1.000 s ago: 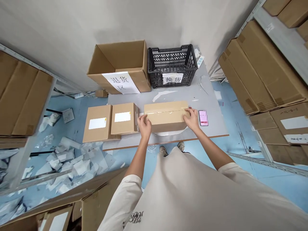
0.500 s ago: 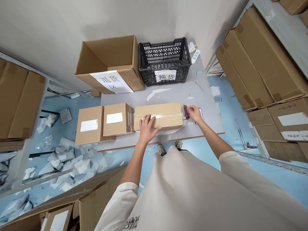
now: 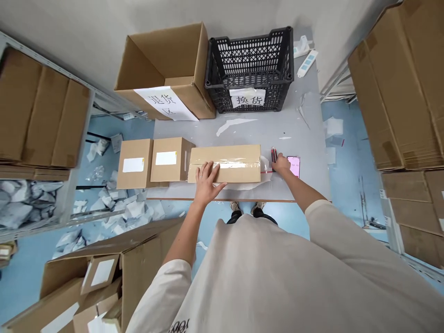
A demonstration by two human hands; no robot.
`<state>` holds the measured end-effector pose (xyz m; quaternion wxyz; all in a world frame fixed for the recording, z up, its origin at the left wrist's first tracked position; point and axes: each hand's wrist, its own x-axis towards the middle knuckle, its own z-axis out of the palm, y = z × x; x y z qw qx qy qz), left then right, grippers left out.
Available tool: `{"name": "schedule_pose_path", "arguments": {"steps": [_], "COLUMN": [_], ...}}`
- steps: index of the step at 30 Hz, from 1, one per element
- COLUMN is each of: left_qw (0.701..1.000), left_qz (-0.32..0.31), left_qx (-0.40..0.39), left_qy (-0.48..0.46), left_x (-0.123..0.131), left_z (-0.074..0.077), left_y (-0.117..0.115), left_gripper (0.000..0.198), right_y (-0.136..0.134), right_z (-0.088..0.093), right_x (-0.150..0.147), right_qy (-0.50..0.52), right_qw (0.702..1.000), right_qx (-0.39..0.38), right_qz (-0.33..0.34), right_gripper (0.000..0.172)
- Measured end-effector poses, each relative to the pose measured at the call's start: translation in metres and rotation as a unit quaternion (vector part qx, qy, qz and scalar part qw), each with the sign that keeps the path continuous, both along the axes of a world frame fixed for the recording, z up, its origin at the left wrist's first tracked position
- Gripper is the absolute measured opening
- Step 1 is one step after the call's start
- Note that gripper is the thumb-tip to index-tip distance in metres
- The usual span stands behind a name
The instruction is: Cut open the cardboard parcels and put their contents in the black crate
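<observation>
Right of two labelled boxes (image 3: 168,173), the left hand (image 3: 207,184) rested, fingers spread and gripping nothing, on a long taped carton (image 3: 239,155) near the front edge of the table (image 3: 204,133). The carton looked stiff and probably light, its tape slick; its two ends likely offered the surest hold. Farther right, the right hand (image 3: 281,163) appeared closed around a red-and-black tool (image 3: 274,154), beside a lit phone (image 3: 294,165). A second earlier, both hands were at the carton's ends
</observation>
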<state>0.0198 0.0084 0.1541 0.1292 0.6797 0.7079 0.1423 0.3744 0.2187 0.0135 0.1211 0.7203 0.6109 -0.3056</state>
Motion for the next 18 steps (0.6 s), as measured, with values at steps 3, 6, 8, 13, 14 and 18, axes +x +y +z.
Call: {"name": "schedule_pose_path", "arguments": {"steps": [3,6,8,13,14,18], "left_qw": [1.0,1.0,1.0,1.0,1.0,0.999], "left_qz": [0.003,0.004,0.004,-0.006,-0.01,-0.023], "left_qx": [-0.005,-0.008,-0.007,0.004,0.007,0.032], "left_qy": [-0.002,-0.002,-0.001,0.002,0.0,-0.02], "left_x": [0.0,-0.001,-0.001,0.0,0.0,0.0], "left_z": [0.001,0.0,-0.001,-0.002,-0.003,-0.006], "left_y": [-0.001,0.0,0.001,0.002,0.002,0.002], "left_gripper": [0.086,0.087,0.087,0.084,0.083,0.076], "right_y": [0.003,0.006,0.007,0.003,0.001,-0.011], "right_z": [-0.003,-0.001,0.004,0.034,0.044,0.092], "right_x": [-0.003,-0.003,0.001,0.019,0.022,0.03], "right_qy": [-0.003,0.004,0.026,0.214,0.273,0.475], "right_qw": [1.0,0.999,0.997,0.949,0.922,0.807], "right_qx": [-0.01,-0.005,-0.006,0.044,0.051,0.066], "right_qz": [-0.012,-0.039,-0.067,-0.226,-0.269,-0.346], "right_gripper": [0.056,0.052,0.032,0.015,0.017,0.03]}}
